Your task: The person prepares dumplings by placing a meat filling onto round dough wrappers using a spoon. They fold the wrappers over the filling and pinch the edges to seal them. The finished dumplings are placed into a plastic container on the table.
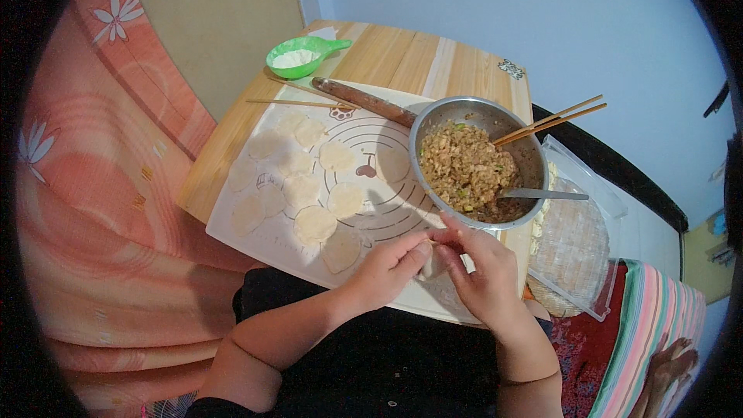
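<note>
Above the near edge of the white printed mat point(457, 306), my left hand point(391, 265) and my right hand point(481, 267) meet around a small pale dumpling point(431, 265). Fingers and thumbs of both are closed on its dough, hiding much of it. Several round dough wrappers point(315, 224) lie spread over the mat's left and middle, some overlapping. Just beyond my right hand stands a steel bowl point(481, 112) of minced filling point(464, 161). A pair of chopsticks point(551, 121) and a metal-handled utensil point(553, 194) rest in it.
A wooden rolling pin point(364, 101) lies across the mat's far side, beside loose chopsticks point(302, 103). The green scoop point(331, 46) with white flour sits at the table's far left. Right of the table, a clear plastic cover point(611, 244) lies over a round woven tray point(569, 240).
</note>
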Demonstrator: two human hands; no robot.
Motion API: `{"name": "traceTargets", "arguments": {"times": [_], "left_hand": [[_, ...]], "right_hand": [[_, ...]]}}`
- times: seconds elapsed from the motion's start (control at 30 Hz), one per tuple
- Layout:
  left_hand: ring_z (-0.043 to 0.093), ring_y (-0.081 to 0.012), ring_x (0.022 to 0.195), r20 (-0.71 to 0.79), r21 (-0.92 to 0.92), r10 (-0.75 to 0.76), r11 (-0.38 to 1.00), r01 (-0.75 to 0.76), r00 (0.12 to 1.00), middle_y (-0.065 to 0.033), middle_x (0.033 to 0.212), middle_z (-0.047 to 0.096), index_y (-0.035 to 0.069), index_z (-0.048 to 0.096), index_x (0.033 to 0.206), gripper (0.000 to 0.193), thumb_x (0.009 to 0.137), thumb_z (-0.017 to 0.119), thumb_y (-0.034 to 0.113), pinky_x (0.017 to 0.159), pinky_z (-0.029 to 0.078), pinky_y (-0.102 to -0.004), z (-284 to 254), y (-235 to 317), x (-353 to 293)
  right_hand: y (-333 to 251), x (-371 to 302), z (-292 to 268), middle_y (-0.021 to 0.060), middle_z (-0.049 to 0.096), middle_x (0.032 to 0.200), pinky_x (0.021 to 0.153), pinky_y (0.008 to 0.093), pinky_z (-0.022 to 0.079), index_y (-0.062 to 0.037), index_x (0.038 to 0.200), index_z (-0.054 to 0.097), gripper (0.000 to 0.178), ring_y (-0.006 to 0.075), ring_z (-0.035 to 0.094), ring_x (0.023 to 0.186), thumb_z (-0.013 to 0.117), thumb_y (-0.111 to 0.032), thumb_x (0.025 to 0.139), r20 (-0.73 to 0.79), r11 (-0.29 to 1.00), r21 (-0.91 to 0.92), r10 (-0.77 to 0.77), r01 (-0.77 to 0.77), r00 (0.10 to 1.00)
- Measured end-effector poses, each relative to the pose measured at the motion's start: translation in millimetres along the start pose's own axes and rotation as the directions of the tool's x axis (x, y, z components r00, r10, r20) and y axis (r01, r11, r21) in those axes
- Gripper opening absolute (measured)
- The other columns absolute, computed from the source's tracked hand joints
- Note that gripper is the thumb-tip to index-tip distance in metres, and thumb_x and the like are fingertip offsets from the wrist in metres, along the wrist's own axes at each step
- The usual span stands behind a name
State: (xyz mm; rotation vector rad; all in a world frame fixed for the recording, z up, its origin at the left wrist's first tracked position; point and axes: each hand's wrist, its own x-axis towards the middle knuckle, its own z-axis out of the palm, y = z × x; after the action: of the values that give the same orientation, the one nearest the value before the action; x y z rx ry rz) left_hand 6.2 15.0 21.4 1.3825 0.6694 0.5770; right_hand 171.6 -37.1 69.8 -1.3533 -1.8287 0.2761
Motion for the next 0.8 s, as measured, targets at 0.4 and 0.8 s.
{"name": "traceTargets", "arguments": {"times": [0.4,0.8], "left_hand": [[0.053,-0.0073,0.09,-0.008,0.155,0.071,0.985,-0.069,0.997,-0.002,0.104,0.058,-0.001,0.052,0.124,0.032,0.097,0.045,0.015,0.077,0.046,-0.0236,2.3,10.6,-0.8],[0.059,-0.0133,0.082,-0.113,0.217,0.166,0.966,-0.139,0.98,-0.0123,0.095,0.064,0.003,0.049,0.127,0.035,0.095,0.048,0.017,0.075,0.047,-0.0268,4.2,3.6,1.0]], "right_hand": [[2.7,-4.9,-0.6,0.0113,0.065,0.084,0.064,0.033,0.052,-0.0059,0.121,0.054,0.047,0.027,0.063,0.073,0.067,-0.001,0.076,0.001,0.998,-0.056,-0.033,0.033,0.999],[0.9,-3.3,2.0,0.0117,0.064,0.085,0.062,0.0338,0.051,-0.0044,0.117,0.056,0.04,0.028,0.063,0.075,0.065,-0.001,0.079,-0.077,0.999,-0.042,-0.021,0.017,0.997]]}}
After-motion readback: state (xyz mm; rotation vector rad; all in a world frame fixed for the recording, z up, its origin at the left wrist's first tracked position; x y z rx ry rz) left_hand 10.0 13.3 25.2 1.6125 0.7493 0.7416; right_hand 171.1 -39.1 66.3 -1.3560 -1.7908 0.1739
